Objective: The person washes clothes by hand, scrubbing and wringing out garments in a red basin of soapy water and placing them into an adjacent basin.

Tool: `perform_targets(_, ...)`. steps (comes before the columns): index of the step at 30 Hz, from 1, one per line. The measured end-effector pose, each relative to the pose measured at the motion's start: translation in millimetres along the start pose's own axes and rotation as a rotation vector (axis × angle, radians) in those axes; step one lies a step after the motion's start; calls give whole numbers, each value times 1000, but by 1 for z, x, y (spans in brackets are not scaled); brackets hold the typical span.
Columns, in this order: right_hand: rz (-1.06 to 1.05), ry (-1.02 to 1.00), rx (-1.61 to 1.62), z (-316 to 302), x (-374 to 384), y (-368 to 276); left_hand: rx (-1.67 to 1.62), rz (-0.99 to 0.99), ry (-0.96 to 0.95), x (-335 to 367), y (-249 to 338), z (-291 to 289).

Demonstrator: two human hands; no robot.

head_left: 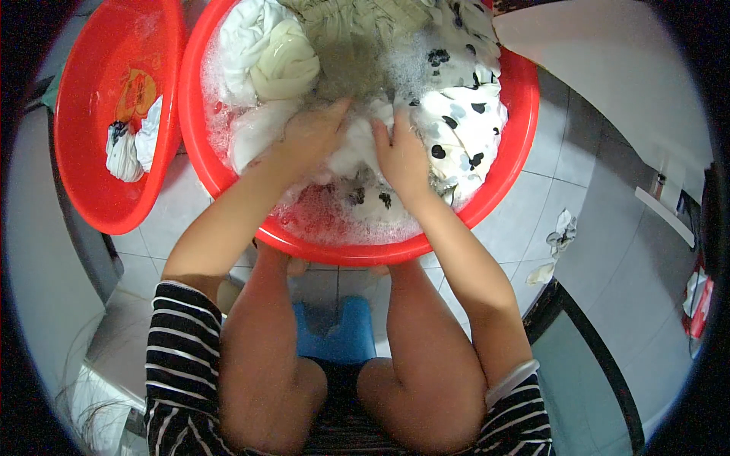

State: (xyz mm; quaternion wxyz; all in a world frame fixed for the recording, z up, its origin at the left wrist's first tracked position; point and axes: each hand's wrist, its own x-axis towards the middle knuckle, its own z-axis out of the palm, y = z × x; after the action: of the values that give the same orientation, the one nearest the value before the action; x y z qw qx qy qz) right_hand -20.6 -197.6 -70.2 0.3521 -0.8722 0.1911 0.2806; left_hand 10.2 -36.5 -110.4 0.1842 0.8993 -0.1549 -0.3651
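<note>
Large red basin (pixel 521 114): its near rim passes under both your forearms; suds (pixel 327 224) fill the strip between your hands and that rim. On your left, a second red basin (pixel 80 152) sits hard by; at upper right, a pale curved panel (pixel 601 61) cuts over the rim. Gray floor tiles (pixel 525 201) show beyond the right side; a blue stool (pixel 338 342) stands between your legs. White cloth (pixel 357 148) lies in the large basin, between your left hand (pixel 318 131) and right hand (pixel 403 156), both touching it. Right thumb stands apart from the fingers. Foam and fabric hide fingertips; can't tell whether either grips. Olive garment (pixel 353 23) is cut off above.
</note>
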Motion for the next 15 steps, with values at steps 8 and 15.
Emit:
perform_targets(8,-500,154,-151,27,24,48,149,250,315,17,-12,38)
perform_targets(15,70,-78,1299,12,14,19,-528,376,496,-42,87,-7)
